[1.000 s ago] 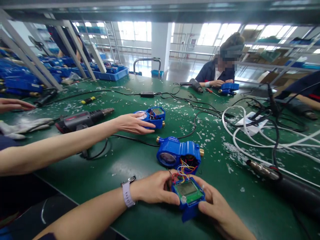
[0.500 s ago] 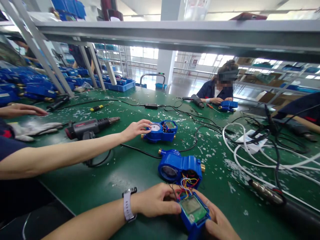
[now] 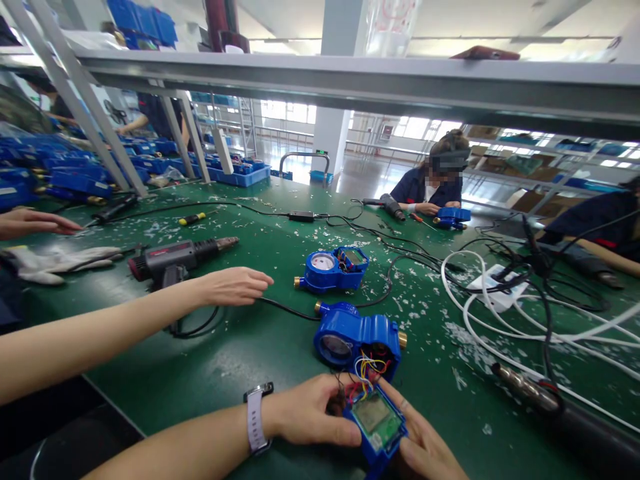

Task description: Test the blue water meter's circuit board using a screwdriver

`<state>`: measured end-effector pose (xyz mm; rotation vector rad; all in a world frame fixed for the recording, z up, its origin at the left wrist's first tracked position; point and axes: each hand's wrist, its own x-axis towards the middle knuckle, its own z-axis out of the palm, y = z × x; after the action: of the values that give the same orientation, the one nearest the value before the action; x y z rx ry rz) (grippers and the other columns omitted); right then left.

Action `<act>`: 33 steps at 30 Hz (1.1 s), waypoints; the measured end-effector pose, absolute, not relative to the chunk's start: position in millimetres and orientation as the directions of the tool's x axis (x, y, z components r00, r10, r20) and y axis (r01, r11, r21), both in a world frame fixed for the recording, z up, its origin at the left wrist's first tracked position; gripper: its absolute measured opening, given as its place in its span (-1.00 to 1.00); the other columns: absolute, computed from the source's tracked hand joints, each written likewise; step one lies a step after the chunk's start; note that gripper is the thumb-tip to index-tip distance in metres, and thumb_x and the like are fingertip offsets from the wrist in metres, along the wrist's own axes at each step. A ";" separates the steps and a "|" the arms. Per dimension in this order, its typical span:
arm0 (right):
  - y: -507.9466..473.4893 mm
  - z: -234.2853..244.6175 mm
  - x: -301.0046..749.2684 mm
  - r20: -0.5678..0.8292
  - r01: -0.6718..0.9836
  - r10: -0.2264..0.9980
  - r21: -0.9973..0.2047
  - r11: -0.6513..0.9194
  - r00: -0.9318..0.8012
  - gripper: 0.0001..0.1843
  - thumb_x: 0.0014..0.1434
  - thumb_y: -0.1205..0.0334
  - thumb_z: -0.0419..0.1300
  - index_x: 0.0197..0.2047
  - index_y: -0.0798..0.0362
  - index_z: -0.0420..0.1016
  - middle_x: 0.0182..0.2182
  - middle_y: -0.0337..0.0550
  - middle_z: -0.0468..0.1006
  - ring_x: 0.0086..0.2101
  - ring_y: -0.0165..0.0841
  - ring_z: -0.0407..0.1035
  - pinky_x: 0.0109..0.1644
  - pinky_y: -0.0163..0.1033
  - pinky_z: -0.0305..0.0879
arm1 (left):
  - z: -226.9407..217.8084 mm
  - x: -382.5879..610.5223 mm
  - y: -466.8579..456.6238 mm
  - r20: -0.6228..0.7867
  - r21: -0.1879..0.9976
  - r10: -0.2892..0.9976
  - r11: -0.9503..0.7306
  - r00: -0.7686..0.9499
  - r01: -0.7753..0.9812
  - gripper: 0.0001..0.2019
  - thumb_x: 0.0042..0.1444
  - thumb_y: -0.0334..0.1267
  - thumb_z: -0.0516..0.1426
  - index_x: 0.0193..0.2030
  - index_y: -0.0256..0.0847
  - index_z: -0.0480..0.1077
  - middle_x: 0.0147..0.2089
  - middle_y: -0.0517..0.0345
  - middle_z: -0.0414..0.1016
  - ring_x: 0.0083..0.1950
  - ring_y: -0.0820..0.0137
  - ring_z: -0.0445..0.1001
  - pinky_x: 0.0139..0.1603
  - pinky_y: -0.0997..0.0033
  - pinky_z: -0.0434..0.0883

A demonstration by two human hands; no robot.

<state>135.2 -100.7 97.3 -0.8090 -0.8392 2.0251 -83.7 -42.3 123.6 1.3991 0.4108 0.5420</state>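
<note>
Between my hands is a blue display housing (image 3: 379,421) with a small screen and green circuit board, tilted toward me. My left hand (image 3: 310,410), with a watch on its wrist, is closed on the housing's left side, thumb at the edge. Around the right side curl the fingers of my right hand (image 3: 425,437). Red, yellow, white and black wires (image 3: 367,370) run from the housing into the open compartment of a blue water meter (image 3: 345,333) lying just beyond. That meter has brass threaded ends and a round dial window.
Left of me, a co-worker's hand (image 3: 237,287) hovers beside a second blue meter (image 3: 323,270). A heat gun (image 3: 175,260) lies behind it; another dark tool with a metal nozzle (image 3: 530,390) is at right. White cable (image 3: 467,313), black cords and a screwdriver (image 3: 193,219) lie about.
The co-worker's hand has let go of the second meter and drawn back left; that meter now sits slightly farther right and nearer. My hands keep the display housing, shifted slightly left in view.
</note>
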 end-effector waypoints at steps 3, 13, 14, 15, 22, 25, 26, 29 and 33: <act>-100.8 98.4 134.9 -0.254 -0.412 0.838 -0.779 -0.473 -0.483 -0.07 -0.01 -0.11 0.42 0.34 -0.02 0.18 0.19 0.01 0.32 0.25 -0.05 0.04 0.30 -0.01 0.02 | 124.3 -84.6 -41.8 0.047 0.993 0.584 0.063 0.811 -0.103 -0.26 -0.07 0.31 0.20 0.05 -0.29 0.38 -0.10 -0.02 0.41 -0.12 0.26 0.35 -0.01 0.26 0.36; -99.8 100.7 134.4 -0.196 -0.473 0.852 -0.761 -0.444 -0.486 -0.25 0.06 -0.07 0.37 0.27 -0.06 0.31 0.16 -0.02 0.36 0.24 -0.07 0.08 0.29 0.00 0.03 | 120.2 -85.7 -37.7 0.053 0.991 0.531 0.073 0.845 -0.108 -0.30 0.04 0.33 0.09 0.01 -0.32 0.40 -0.17 0.03 0.40 -0.19 0.31 0.34 0.00 0.30 0.36; -99.1 99.1 136.6 -0.185 -0.469 0.856 -0.771 -0.431 -0.483 -0.24 0.06 -0.07 0.36 0.28 -0.05 0.30 0.17 -0.01 0.35 0.23 -0.06 0.09 0.29 0.02 0.04 | 121.0 -86.9 -36.8 0.043 0.994 0.526 0.062 0.849 -0.089 -0.30 0.06 0.32 0.08 0.01 -0.33 0.40 -0.17 0.03 0.40 -0.20 0.32 0.34 -0.01 0.31 0.37; -98.3 97.4 139.5 -0.176 -0.454 0.860 -0.789 -0.414 -0.478 -0.22 0.06 -0.07 0.37 0.29 -0.03 0.28 0.17 0.00 0.34 0.23 -0.05 0.10 0.29 0.02 0.04 | 122.2 -88.5 -35.7 0.027 0.997 0.519 0.043 0.854 -0.057 -0.31 0.08 0.31 0.08 0.02 -0.33 0.41 -0.17 0.03 0.41 -0.21 0.34 0.34 -0.04 0.34 0.37; -91.8 93.0 163.6 -0.232 -0.058 0.857 -0.956 -0.289 -0.460 -0.08 0.07 -0.15 0.40 0.36 0.00 0.16 0.20 0.03 0.31 0.21 -0.05 0.13 0.31 -0.03 -0.01 | 129.8 -112.8 -19.5 -0.170 0.980 0.479 -0.010 0.861 0.200 -0.54 0.15 0.08 0.15 -0.02 -0.27 0.50 -0.29 0.06 0.56 -0.34 0.44 0.43 -0.25 0.49 0.40; -89.1 92.3 164.4 -0.228 0.030 0.851 -0.970 -0.243 -0.473 -0.03 0.07 -0.23 0.37 0.38 0.02 0.11 0.18 0.08 0.32 0.19 -0.03 0.16 0.29 0.00 0.03 | 130.9 -128.1 -7.6 -0.174 0.985 0.584 0.105 0.793 0.138 -0.55 0.13 0.07 0.18 -0.04 -0.29 0.50 -0.31 0.03 0.59 -0.37 0.45 0.48 -0.30 0.50 0.43; -88.1 92.0 163.4 -0.222 0.044 0.850 -0.972 -0.229 -0.478 -0.01 0.06 -0.25 0.37 0.38 0.03 0.11 0.16 0.09 0.34 0.18 -0.02 0.17 0.28 0.01 0.05 | 131.2 -132.8 -3.5 -0.125 0.992 0.668 0.097 0.734 0.081 -0.55 0.13 0.07 0.18 -0.07 -0.31 0.50 -0.34 0.03 0.58 -0.39 0.45 0.48 -0.32 0.50 0.43; -85.2 91.0 159.3 -0.206 0.059 0.855 -0.977 -0.203 -0.475 0.04 0.01 -0.31 0.37 0.37 0.05 0.12 0.09 0.12 0.40 0.16 0.03 0.21 0.26 0.05 0.08 | 130.1 -144.4 8.7 0.066 0.997 0.918 -0.074 0.392 0.004 -0.55 0.17 0.09 0.11 -0.14 -0.34 0.48 -0.36 0.02 0.55 -0.37 0.41 0.48 -0.27 0.45 0.45; -82.1 88.9 156.2 -0.179 0.024 0.862 -0.981 -0.191 -0.474 0.11 -0.08 -0.37 0.38 0.36 0.08 0.15 0.04 0.14 0.44 0.16 0.06 0.20 0.27 0.08 0.03 | 118.7 -155.0 30.3 0.213 0.911 0.976 -0.212 0.038 0.354 -0.56 0.20 0.03 0.02 0.04 -0.26 0.38 0.02 -0.09 0.51 0.04 0.19 0.47 0.12 0.19 0.40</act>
<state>156.2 -82.1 88.9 -1.0579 -1.4487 1.7321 -155.0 30.3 118.7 1.6454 1.3648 1.1774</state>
